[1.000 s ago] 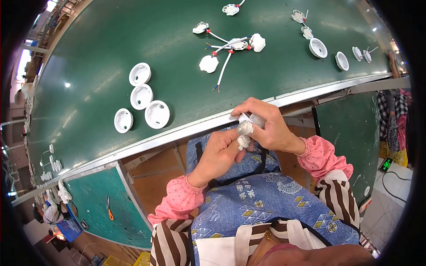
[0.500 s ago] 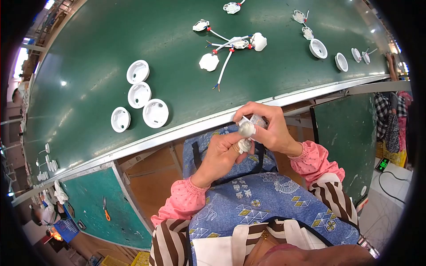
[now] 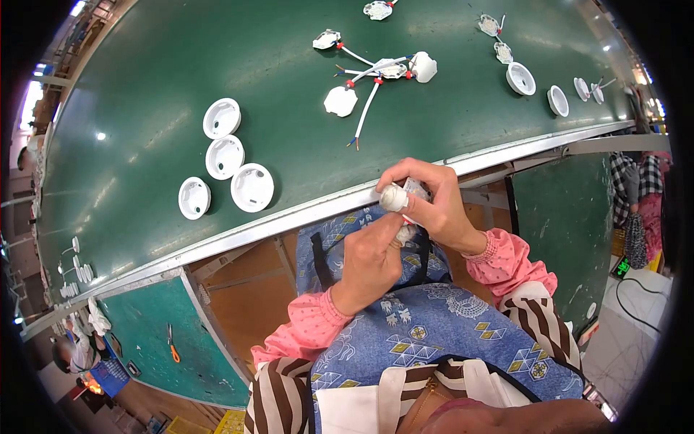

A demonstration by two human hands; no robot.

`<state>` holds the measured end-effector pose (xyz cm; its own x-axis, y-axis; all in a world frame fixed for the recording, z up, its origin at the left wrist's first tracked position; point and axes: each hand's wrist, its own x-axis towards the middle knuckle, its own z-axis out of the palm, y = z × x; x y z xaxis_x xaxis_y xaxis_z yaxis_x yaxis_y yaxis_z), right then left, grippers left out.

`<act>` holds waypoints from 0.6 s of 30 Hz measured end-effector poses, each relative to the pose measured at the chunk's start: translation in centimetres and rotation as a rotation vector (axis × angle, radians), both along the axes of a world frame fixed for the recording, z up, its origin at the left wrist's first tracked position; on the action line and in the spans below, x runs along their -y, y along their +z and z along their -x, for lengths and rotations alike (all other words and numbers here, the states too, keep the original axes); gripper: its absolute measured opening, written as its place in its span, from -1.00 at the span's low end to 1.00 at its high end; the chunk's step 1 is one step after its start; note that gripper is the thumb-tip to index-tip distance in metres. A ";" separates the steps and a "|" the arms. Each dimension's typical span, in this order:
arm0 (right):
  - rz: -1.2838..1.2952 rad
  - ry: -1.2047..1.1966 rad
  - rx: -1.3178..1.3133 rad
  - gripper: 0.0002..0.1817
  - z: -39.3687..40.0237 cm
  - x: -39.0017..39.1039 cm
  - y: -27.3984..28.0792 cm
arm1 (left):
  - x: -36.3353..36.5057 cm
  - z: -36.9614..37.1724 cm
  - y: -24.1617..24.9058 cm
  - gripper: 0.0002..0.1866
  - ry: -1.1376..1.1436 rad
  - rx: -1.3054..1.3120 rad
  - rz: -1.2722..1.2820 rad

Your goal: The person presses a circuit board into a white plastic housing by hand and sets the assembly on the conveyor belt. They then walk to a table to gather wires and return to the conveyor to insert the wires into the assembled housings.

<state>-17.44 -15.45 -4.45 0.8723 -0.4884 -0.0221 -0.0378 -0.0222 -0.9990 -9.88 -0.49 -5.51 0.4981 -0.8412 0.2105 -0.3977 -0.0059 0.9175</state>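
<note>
A: Where is the whitish rounded piece point(image 3: 394, 197)?

B: In the right hand point(image 3: 437, 206), just in front of the near edge of the bench point(image 3: 159, 166). Thumb and forefinger are closed on it in a pinch, and a clear piece point(image 3: 417, 189) shows inside the curl.

A: And the left hand point(image 3: 369, 260)?

B: Mostly curled, its forefinger reaching up just below that piece. A second whitish piece point(image 3: 406, 233) shows beside its fingertips; whether the hand grips it cannot be told, because the knuckles hide the inside.

A: Why bring the hands so close together?

B: Probably so one steadies small parts while the other works at them. Being over the apron point(image 3: 426, 333) likely keeps them in clear sight.

A: The four white cups, such as this one point(image 3: 252, 188)?

B: They sit near the bench's near edge, left of the hands, openings up, perhaps for easy picking.

A: And the white plate point(image 3: 340, 101)?

B: It lies farther in from that edge, among other cabled plates. Their cables cross loosely; one cable point(image 3: 367, 112) points its bare ends toward the near edge, seemingly just as it was dropped.
</note>
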 end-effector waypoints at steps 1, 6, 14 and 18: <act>0.007 0.009 0.005 -0.62 -0.1 0.1 -0.1 | 0.0 -0.1 0.0 -0.72 -0.020 -0.010 -0.042; 0.040 0.082 -0.026 -0.66 -0.5 0.7 -1.1 | -0.2 -1.5 -0.3 -0.69 -0.054 0.035 -0.124; 0.194 0.024 0.018 -0.73 -1.0 0.2 0.6 | -0.2 -1.8 1.0 -0.63 -0.034 0.157 -0.079; -0.029 -0.013 -0.016 -0.78 -0.8 -0.4 0.1 | 0.0 -2.1 0.2 -0.68 -0.020 0.264 -0.046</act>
